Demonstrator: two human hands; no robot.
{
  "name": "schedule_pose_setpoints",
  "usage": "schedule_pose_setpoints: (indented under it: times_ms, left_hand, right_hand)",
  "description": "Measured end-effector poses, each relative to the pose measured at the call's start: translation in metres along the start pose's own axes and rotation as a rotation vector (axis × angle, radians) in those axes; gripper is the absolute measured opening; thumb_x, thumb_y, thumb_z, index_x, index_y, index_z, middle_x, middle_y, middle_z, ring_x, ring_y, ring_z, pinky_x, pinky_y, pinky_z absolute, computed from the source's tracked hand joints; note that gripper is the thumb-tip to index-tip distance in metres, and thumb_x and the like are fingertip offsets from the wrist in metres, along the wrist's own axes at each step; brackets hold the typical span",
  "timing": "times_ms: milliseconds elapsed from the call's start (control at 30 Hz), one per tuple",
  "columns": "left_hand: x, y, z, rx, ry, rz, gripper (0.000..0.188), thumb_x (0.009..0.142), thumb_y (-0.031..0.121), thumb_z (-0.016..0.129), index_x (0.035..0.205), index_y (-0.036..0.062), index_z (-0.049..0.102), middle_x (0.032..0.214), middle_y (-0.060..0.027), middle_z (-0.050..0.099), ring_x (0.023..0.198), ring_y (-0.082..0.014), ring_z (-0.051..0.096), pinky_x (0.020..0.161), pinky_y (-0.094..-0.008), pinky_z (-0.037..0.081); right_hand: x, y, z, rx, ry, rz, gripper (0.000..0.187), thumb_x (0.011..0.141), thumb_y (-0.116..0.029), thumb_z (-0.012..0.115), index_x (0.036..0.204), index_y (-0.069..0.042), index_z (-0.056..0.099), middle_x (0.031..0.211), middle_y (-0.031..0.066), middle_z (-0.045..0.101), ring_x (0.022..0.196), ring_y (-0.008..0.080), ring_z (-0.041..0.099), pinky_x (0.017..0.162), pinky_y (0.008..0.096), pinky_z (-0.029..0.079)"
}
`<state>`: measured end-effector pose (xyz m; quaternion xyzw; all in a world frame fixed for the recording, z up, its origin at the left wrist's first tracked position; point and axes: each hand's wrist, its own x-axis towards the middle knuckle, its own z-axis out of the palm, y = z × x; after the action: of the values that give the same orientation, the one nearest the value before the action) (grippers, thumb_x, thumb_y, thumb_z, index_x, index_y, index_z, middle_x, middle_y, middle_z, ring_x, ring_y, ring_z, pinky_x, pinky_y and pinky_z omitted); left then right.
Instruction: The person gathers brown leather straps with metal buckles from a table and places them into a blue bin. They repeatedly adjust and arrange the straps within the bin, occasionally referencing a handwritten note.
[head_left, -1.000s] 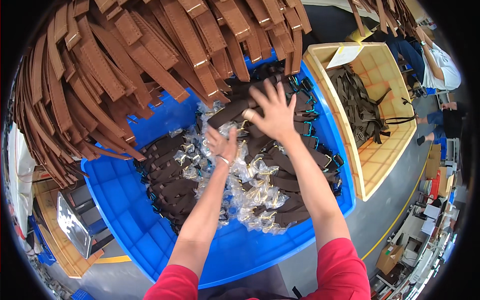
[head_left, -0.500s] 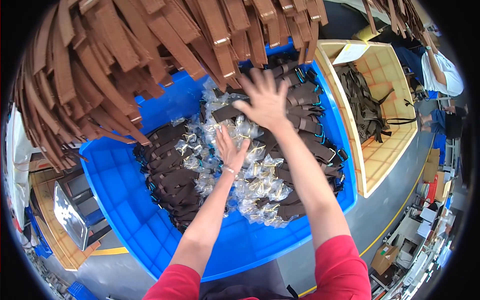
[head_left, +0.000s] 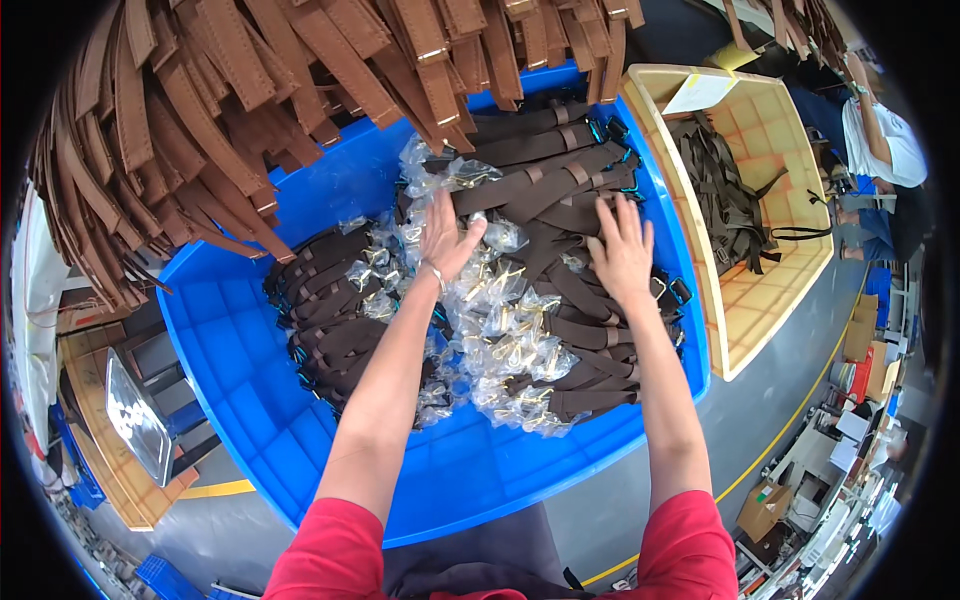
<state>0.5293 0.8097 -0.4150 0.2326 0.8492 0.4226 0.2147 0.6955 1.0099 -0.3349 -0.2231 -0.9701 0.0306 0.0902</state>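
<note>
Dark brown webbing straps (head_left: 560, 190) lie in bundles inside a large blue bin (head_left: 262, 400), with black and blue buckles toward its right side. Clear plastic wraps with gold-coloured metal fittings (head_left: 510, 350) cover the strap ends along the middle. My left hand (head_left: 448, 238) rests open among the plastic-wrapped fittings, thumb apart from the fingers. On the right-hand straps, my right hand (head_left: 622, 250) lies open with its fingers spread, touching them. Another bundle of dark straps (head_left: 325, 290) fills the left part of the pile.
Many brown leather straps (head_left: 230, 80) hang over the bin's far side. A yellow bin (head_left: 765, 310) with dark straps stands at the right. Another person (head_left: 880, 140) is beyond it. A clear-fronted panel (head_left: 140, 420) leans at the left.
My right hand has moved right and nearer, from the far middle onto the right-hand straps. My left hand has shifted slightly left and farther away. Several straps now lie crosswise at the far right.
</note>
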Motion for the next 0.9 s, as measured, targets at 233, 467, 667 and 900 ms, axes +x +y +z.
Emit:
schedule_pose_setpoints:
  times_ms: [233,467,667,900]
  left_hand:
    - [-0.012,0.074,0.0,0.445,0.345,0.295,0.044,0.063,0.036,0.068,0.094,0.0083,0.053,0.09,-0.0077,0.05,0.086,-0.025,0.045,0.071,-0.0383,0.034]
    - [0.012,0.089,0.02,0.412,0.396,0.453,0.012,0.065,0.013,0.058,0.074,0.0073,0.054,0.084,-0.0077,0.049,0.083,-0.0254,0.045,0.068,-0.0374,0.033]
    - [0.026,0.119,-0.07,-0.524,-0.14,0.265,0.009,0.083,0.013,0.046,0.086,0.0044,0.047,0.086,-0.0117,0.062,0.081,-0.015,0.059,0.072,-0.0276,0.045]
    - [-0.066,-0.069,-0.182,0.627,-0.099,-0.082,0.017,0.074,0.016,0.05,0.082,0.0028,0.057,0.081,-0.0179,0.061,0.078,-0.0328,0.058,0.07,-0.041,0.045]
  right_hand:
    - [0.072,-0.005,0.008,-0.149,0.018,0.088,0.051,0.071,-0.006,0.049,0.118,-0.025,0.045,0.134,0.01,0.028,0.125,0.0313,0.024,0.096,0.0597,0.016]
    - [0.087,0.011,-0.02,-0.111,0.18,-0.13,0.029,0.074,-0.007,0.045,0.1,-0.018,0.052,0.12,0.0046,0.046,0.118,0.0268,0.036,0.092,0.0573,0.024]
    - [0.04,0.048,-0.002,-0.421,-0.057,-0.033,0.06,0.073,-0.003,0.044,0.126,-0.03,0.035,0.135,0.0016,0.03,0.124,0.0285,0.026,0.095,0.0539,0.023]
    - [0.031,-0.026,-0.027,-0.048,0.166,-0.039,0.051,0.066,0.001,0.048,0.114,-0.016,0.047,0.116,0.0103,0.047,0.108,0.0296,0.043,0.092,0.0474,0.031]
